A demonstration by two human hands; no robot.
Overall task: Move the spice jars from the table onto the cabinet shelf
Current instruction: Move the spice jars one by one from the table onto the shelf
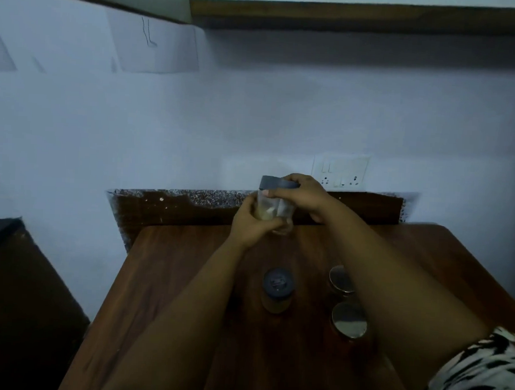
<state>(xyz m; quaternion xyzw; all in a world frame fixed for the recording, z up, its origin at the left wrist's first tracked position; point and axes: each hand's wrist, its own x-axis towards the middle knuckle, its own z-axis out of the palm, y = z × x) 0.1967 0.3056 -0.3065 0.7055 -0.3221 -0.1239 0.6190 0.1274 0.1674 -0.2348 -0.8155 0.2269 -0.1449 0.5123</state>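
Both hands hold one clear spice jar [275, 209] with a grey lid above the far end of the wooden table [169, 267]. My left hand [253, 224] wraps the jar's lower body from the left. My right hand [299, 194] grips the grey lid from the right. On the table stand a grey-lidded jar [277, 289] with tan contents and two jars with shiny metal lids, one [340, 279] behind the other [348, 320], both partly hidden by my right forearm. The wooden cabinet shelf [349, 16] runs along the top of the view.
A pale wall [254, 111] rises behind the table, with a white switch and socket plate [340, 171] just right of the held jar. A dark counter [12, 286] lies at the lower left. A patterned sleeve [479, 376] covers my right upper arm.
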